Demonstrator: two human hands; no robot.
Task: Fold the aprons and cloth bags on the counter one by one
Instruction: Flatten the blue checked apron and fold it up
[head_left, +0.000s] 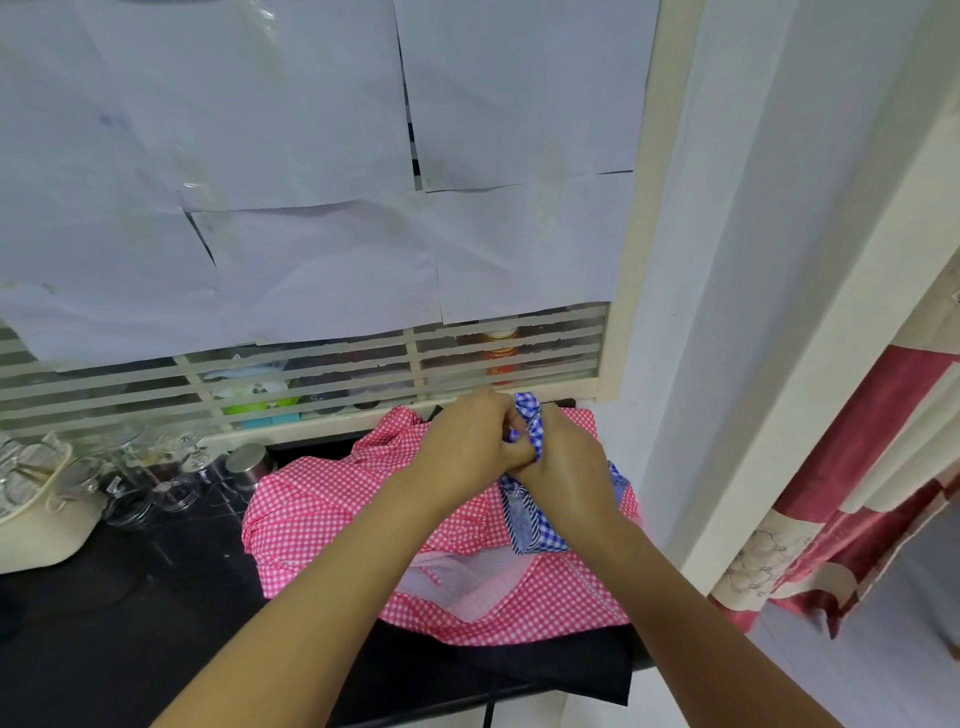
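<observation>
A crumpled blue-and-white checked cotton cloth (535, 525) lies bunched on top of a larger, rumpled pink-and-white gingham cloth (322, 499), near the right end of the glossy black table (130, 597). The left hand (467, 441) and the right hand (566, 462) meet over it. The fingers (496, 415) of both are curled tight, pinching a narrow band of the blue cloth that sticks up between them. A flat piece of smooth black fabric (571, 665) lies under the pink cloth and hangs over the table's front edge. Clear glass jars (156, 467) and a round steel canister (249, 462) stand to the left.
</observation>
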